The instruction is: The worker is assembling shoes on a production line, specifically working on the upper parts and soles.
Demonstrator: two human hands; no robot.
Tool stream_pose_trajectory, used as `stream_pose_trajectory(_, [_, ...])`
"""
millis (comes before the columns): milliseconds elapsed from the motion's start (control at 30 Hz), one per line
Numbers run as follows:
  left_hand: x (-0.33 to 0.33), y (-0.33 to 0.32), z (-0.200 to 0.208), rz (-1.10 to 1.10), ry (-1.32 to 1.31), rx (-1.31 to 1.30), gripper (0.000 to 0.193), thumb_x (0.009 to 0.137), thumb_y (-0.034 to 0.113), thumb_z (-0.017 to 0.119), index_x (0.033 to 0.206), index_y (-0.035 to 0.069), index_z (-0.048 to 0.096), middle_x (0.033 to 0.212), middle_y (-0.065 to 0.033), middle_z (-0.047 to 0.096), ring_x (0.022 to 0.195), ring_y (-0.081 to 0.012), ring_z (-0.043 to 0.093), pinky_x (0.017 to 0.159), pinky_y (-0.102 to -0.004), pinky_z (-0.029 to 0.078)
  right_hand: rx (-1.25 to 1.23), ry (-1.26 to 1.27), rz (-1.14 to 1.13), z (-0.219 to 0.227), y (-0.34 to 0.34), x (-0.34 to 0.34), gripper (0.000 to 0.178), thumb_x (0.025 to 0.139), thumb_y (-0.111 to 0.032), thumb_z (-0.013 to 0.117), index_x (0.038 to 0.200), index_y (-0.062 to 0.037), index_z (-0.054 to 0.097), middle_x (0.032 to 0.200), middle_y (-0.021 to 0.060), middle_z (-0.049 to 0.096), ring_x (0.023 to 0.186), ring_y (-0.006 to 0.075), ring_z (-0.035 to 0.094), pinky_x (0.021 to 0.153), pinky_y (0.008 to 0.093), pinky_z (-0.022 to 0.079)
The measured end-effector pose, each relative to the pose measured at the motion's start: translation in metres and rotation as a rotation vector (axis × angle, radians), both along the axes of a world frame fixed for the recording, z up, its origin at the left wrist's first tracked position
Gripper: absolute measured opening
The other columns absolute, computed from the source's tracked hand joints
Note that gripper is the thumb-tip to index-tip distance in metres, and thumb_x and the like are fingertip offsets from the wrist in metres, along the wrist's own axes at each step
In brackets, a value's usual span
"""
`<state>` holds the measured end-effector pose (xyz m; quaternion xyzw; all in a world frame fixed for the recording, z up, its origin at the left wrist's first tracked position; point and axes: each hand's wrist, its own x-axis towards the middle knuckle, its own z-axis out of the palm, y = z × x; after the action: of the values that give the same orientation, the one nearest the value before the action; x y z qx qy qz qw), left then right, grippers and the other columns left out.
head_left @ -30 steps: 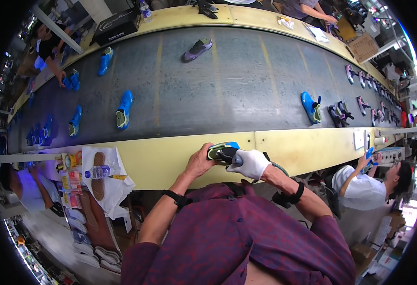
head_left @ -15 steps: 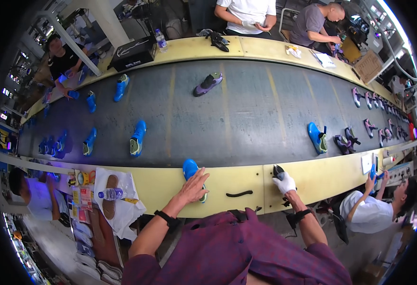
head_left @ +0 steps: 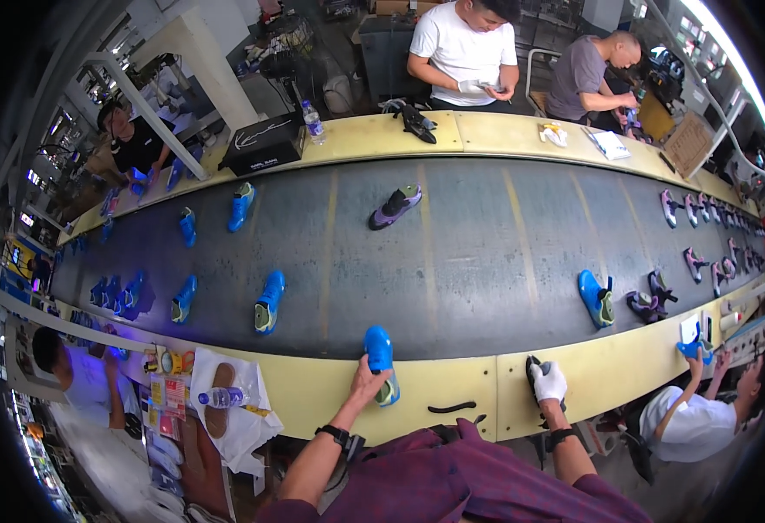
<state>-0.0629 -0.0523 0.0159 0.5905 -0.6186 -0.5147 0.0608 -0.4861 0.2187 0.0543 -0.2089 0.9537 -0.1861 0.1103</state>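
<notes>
Blue shoe [head_left: 381, 363]: at 6 o'clock of the picture, lying half on the yellow near ledge [head_left: 452, 392] and half on the dark conveyor belt [head_left: 452, 253], toe pointing to 12 o'clock.
Left hand [head_left: 367, 384]: bare, fingers loosely spread, resting against the shoe's left side near its heel; a black wristband sits on the wrist.
Right hand [head_left: 547, 382]: in a white glove, curled round a dark tool [head_left: 534, 366] pressed on the ledge, at 3 o'clock from the shoe and well apart from it.
Black strip [head_left: 450, 407]: a thin curved piece on the ledge between the two hands.
Change from half a second back: the shoe has been pushed further toward 12 o'clock, now reaching over the belt's edge; the gloved hand stays at the same spot on the ledge.
Packages and labels: a black shoebox [head_left: 265, 144] with a pale mark stands on the far ledge at 11 o'clock, a clear bottle [head_left: 313, 122] just beside it; a brown cardboard box [head_left: 687, 144] lies at 2 o'clock; coloured square labels [head_left: 169, 392] and a second bottle [head_left: 223, 397] lie on white paper at 8 o'clock.
Belt: blue shoes at 9 to 10 o'clock, a purple shoe [head_left: 395, 207] at 12 o'clock, another blue one [head_left: 595, 297] at 3 o'clock.
</notes>
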Motion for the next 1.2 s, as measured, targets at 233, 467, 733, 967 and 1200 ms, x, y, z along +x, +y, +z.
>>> stream_pose_trajectory(233, [-0.068, -0.120, 0.019, -0.027, 0.026, -0.178, 0.087, 0.088, 0.038, 0.077, 0.158, 0.000, 0.042, 0.158, -0.0283, 0.049, 0.145, -0.0416, 0.051, 0.120, -0.0465, 0.042, 0.036, -0.023, -0.003, 0.004, -0.001, 0.001, 0.039, 0.089, -0.044, 0.082, 0.104, -0.0091, 0.074, 0.096, 0.0175, 0.078, 0.095, 0.0405, 0.074, 0.085, 0.0479, 0.057])
stream_pose_trajectory(467, [-0.059, -0.066, -0.023, -0.230, -0.167, -0.478, 0.090, 0.091, 0.032, 0.077, 0.164, 0.003, 0.031, 0.168, -0.0298, 0.032, 0.156, -0.0465, 0.032, 0.127, -0.0564, 0.029, 0.026, -0.036, -0.012, 0.002, -0.008, -0.007, 0.041, 0.089, -0.047, 0.080, 0.106, -0.0100, 0.074, 0.098, 0.0177, 0.078, 0.095, 0.0406, 0.074, 0.086, 0.0478, 0.057])
stream_pose_trajectory(733, [0.025, 0.082, -0.019, -0.655, -0.538, -0.312, 0.112, 0.091, 0.046, 0.077, 0.172, 0.007, 0.010, 0.180, -0.0203, 0.000, 0.166, -0.0420, -0.004, 0.128, -0.0712, 0.005, -0.020, -0.018, -0.038, 0.013, 0.005, -0.003, 0.040, 0.086, -0.045, 0.084, 0.098, -0.0085, 0.073, 0.093, 0.0180, 0.077, 0.092, 0.0406, 0.074, 0.084, 0.0475, 0.057])
stream_pose_trajectory(967, [0.008, 0.091, -0.001, -0.676, -0.630, -0.218, 0.118, 0.091, 0.053, 0.076, 0.172, 0.003, 0.006, 0.179, -0.0231, -0.006, 0.165, -0.0459, -0.007, 0.127, -0.0728, 0.008, 0.003, -0.042, -0.047, 0.021, 0.014, 0.000, 0.041, 0.086, -0.045, 0.083, 0.101, -0.0086, 0.073, 0.095, 0.0158, 0.078, 0.095, 0.0386, 0.075, 0.087, 0.0472, 0.057])
stream_pose_trajectory(1200, [0.011, 0.085, -0.008, -0.696, -0.618, -0.209, 0.127, 0.087, 0.060, 0.079, 0.171, 0.002, 0.003, 0.178, -0.0251, -0.008, 0.164, -0.0497, -0.008, 0.126, -0.0744, 0.011, -0.021, -0.060, -0.030, 0.024, 0.013, -0.001, 0.041, 0.086, -0.044, 0.082, 0.103, -0.0083, 0.072, 0.100, 0.0168, 0.078, 0.099, 0.0396, 0.074, 0.090, 0.0477, 0.057])
